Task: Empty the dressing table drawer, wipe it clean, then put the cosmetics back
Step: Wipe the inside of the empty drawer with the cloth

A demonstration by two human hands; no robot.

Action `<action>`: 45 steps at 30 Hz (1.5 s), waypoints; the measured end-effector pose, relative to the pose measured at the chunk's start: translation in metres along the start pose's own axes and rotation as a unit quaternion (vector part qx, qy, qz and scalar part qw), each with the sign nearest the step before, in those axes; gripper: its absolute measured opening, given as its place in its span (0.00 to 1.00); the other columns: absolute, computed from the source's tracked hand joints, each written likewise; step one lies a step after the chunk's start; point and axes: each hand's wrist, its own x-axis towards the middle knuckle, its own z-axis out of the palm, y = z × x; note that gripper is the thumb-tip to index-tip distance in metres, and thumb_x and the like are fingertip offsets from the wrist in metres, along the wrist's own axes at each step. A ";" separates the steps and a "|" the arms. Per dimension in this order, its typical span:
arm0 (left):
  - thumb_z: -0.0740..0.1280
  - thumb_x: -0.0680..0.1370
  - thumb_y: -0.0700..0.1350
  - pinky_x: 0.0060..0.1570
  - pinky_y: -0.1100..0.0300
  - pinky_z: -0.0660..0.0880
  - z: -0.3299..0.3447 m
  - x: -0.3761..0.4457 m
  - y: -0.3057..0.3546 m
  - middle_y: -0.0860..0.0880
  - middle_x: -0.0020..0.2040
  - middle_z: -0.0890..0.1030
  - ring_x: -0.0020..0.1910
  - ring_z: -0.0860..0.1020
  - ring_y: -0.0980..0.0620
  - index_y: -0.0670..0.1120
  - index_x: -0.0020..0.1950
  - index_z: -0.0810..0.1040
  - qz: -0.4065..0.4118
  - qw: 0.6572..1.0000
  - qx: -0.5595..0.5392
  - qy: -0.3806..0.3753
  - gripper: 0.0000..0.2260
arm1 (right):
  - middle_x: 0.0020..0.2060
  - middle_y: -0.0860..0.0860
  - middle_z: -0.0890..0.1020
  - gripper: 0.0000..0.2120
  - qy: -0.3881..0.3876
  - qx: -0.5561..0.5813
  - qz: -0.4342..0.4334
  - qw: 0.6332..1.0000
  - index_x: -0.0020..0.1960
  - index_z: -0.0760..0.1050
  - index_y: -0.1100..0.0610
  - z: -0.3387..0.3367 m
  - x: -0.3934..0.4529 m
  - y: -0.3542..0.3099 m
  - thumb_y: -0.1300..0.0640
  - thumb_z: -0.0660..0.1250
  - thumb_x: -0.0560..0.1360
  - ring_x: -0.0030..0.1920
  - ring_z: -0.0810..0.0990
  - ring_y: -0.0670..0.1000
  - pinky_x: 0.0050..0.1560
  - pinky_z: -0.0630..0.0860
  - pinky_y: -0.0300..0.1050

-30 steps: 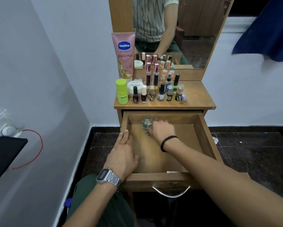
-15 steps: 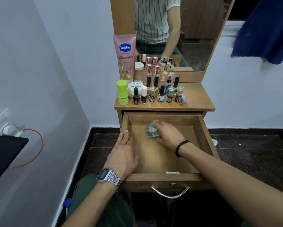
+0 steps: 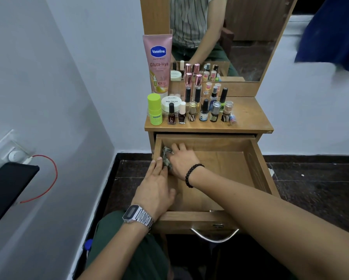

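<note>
The wooden drawer (image 3: 258,170) of the dressing table is pulled out, with nothing inside but a crumpled grey cloth (image 3: 166,156) at its far left corner. My right hand (image 3: 184,160) grips the cloth there and presses it against the drawer floor. My left hand (image 3: 157,188) rests flat on the drawer's left wall, fingers straight. The cosmetics stand on the tabletop (image 3: 248,116): a pink Vaseline tube (image 3: 158,63), a green bottle (image 3: 154,109), a white nail polish jar (image 3: 171,102) and several small bottles (image 3: 203,112).
A mirror (image 3: 250,37) rises behind the tabletop. The drawer's metal handle (image 3: 214,237) points toward me. A white wall runs close along the left, with a black object (image 3: 6,188) and a red wire (image 3: 52,178). Dark blue fabric (image 3: 331,33) hangs at the upper right.
My right hand has slid the cloth from the drawer's back middle to its far left corner. My left hand has stayed on the left wall.
</note>
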 end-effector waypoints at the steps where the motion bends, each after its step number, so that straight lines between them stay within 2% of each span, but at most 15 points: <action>1: 0.62 0.75 0.47 0.71 0.54 0.64 0.000 -0.001 0.000 0.49 0.79 0.48 0.77 0.44 0.53 0.44 0.75 0.60 0.001 1.000 -0.001 0.000 0.29 | 0.64 0.57 0.69 0.18 -0.001 -0.021 0.003 1.000 0.65 0.72 0.55 0.001 0.001 0.000 0.50 0.58 0.79 0.62 0.68 0.60 0.52 0.71 0.53; 5: 0.62 0.75 0.47 0.71 0.56 0.62 0.000 -0.003 0.000 0.49 0.79 0.47 0.77 0.44 0.54 0.44 0.75 0.60 0.002 1.000 0.001 -0.004 0.28 | 0.61 0.58 0.71 0.18 -0.018 -0.070 -0.004 0.997 0.65 0.72 0.55 0.002 -0.001 0.009 0.49 0.59 0.79 0.59 0.70 0.60 0.49 0.70 0.52; 11: 0.63 0.76 0.48 0.72 0.59 0.58 -0.004 -0.001 0.001 0.49 0.79 0.46 0.77 0.44 0.54 0.44 0.75 0.59 0.008 1.000 -0.003 -0.005 0.29 | 0.57 0.58 0.74 0.17 -0.031 -0.079 0.025 0.996 0.60 0.75 0.57 0.007 -0.021 0.046 0.47 0.59 0.79 0.53 0.73 0.59 0.41 0.66 0.49; 17: 0.62 0.76 0.49 0.70 0.57 0.61 -0.004 -0.004 -0.002 0.50 0.79 0.45 0.77 0.43 0.54 0.44 0.76 0.58 -0.005 1.000 0.003 -0.021 0.30 | 0.55 0.56 0.76 0.14 -0.070 -0.076 0.085 0.991 0.58 0.76 0.55 0.013 -0.043 0.088 0.50 0.58 0.80 0.54 0.75 0.58 0.43 0.68 0.48; 21: 0.62 0.76 0.48 0.71 0.58 0.59 -0.004 -0.005 0.003 0.49 0.79 0.46 0.77 0.44 0.54 0.44 0.76 0.57 -0.003 1.000 -0.006 -0.024 0.30 | 0.56 0.56 0.76 0.14 -0.085 -0.053 0.115 0.988 0.58 0.76 0.57 0.020 -0.055 0.105 0.53 0.57 0.80 0.56 0.74 0.58 0.44 0.70 0.48; 24: 0.62 0.76 0.47 0.72 0.61 0.56 -0.005 -0.006 0.003 0.49 0.79 0.46 0.77 0.45 0.53 0.44 0.77 0.55 -0.003 1.000 -0.016 -0.014 0.31 | 0.61 0.58 0.72 0.16 -0.091 0.030 0.131 0.987 0.63 0.73 0.59 0.022 -0.057 0.107 0.54 0.56 0.80 0.60 0.71 0.60 0.50 0.74 0.52; 26: 0.62 0.77 0.46 0.72 0.62 0.51 -0.005 -0.006 0.002 0.49 0.79 0.47 0.77 0.45 0.53 0.44 0.77 0.52 -0.001 1.000 -0.019 -0.004 0.32 | 0.64 0.59 0.69 0.19 -0.080 0.089 0.136 0.983 0.68 0.69 0.56 0.022 -0.060 0.098 0.52 0.57 0.80 0.62 0.70 0.60 0.55 0.74 0.53; 30: 0.60 0.77 0.43 0.72 0.63 0.46 -0.003 -0.001 0.006 0.48 0.78 0.49 0.77 0.47 0.53 0.43 0.78 0.50 0.012 0.999 -0.033 0.013 0.32 | 0.60 0.58 0.73 0.22 -0.055 0.262 0.111 0.957 0.72 0.64 0.48 0.004 -0.047 0.059 0.48 0.57 0.79 0.56 0.76 0.60 0.56 0.75 0.51; 32: 0.60 0.77 0.42 0.72 0.63 0.47 -0.002 0.000 0.007 0.47 0.78 0.51 0.77 0.49 0.52 0.43 0.78 0.50 0.014 0.999 -0.042 0.019 0.31 | 0.60 0.58 0.77 0.21 -0.047 0.380 0.114 0.917 0.71 0.66 0.48 -0.013 -0.032 0.032 0.50 0.58 0.78 0.56 0.78 0.59 0.57 0.76 0.47; 34: 0.59 0.76 0.40 0.72 0.63 0.50 -0.003 0.000 0.007 0.47 0.78 0.54 0.77 0.52 0.52 0.44 0.78 0.52 0.004 0.997 -0.067 0.025 0.30 | 0.62 0.57 0.78 0.19 -0.056 0.499 0.127 0.855 0.70 0.68 0.53 -0.028 -0.024 0.009 0.55 0.59 0.79 0.61 0.77 0.57 0.59 0.71 0.42; 36: 0.57 0.76 0.38 0.72 0.61 0.55 -0.006 -0.001 0.006 0.47 0.77 0.56 0.76 0.55 0.52 0.44 0.77 0.54 -0.008 0.995 -0.099 0.033 0.29 | 0.63 0.59 0.77 0.16 -0.059 0.546 0.138 0.825 0.67 0.71 0.59 -0.037 -0.023 -0.004 0.58 0.58 0.81 0.62 0.75 0.57 0.55 0.69 0.39; 39: 0.56 0.77 0.36 0.70 0.59 0.59 -0.012 0.000 0.000 0.47 0.76 0.59 0.74 0.60 0.51 0.45 0.77 0.56 -0.018 0.990 -0.132 0.046 0.28 | 0.60 0.61 0.78 0.13 -0.065 0.518 0.116 0.845 0.63 0.73 0.62 -0.042 -0.032 -0.014 0.61 0.56 0.81 0.60 0.76 0.59 0.49 0.68 0.39; 41: 0.56 0.76 0.35 0.69 0.61 0.59 -0.013 -0.001 -0.005 0.47 0.76 0.61 0.72 0.63 0.51 0.45 0.76 0.58 -0.020 0.988 -0.145 0.057 0.28 | 0.58 0.61 0.79 0.12 -0.093 0.493 0.083 0.861 0.60 0.74 0.62 -0.040 -0.044 -0.019 0.63 0.57 0.80 0.57 0.77 0.59 0.46 0.68 0.39; 43: 0.57 0.77 0.36 0.70 0.66 0.52 -0.010 0.001 -0.006 0.48 0.76 0.59 0.74 0.59 0.52 0.45 0.76 0.59 -0.004 0.990 -0.130 0.063 0.27 | 0.55 0.61 0.80 0.11 -0.139 0.475 0.043 0.868 0.58 0.74 0.62 -0.033 -0.059 -0.019 0.63 0.58 0.78 0.54 0.78 0.59 0.46 0.72 0.43; 45: 0.59 0.78 0.39 0.71 0.67 0.46 -0.006 0.006 -0.004 0.50 0.77 0.57 0.76 0.52 0.53 0.46 0.75 0.62 0.048 0.994 -0.079 0.065 0.25 | 0.54 0.60 0.80 0.11 -0.184 0.438 -0.011 0.880 0.58 0.73 0.62 -0.029 -0.070 -0.012 0.61 0.62 0.77 0.48 0.77 0.56 0.47 0.73 0.45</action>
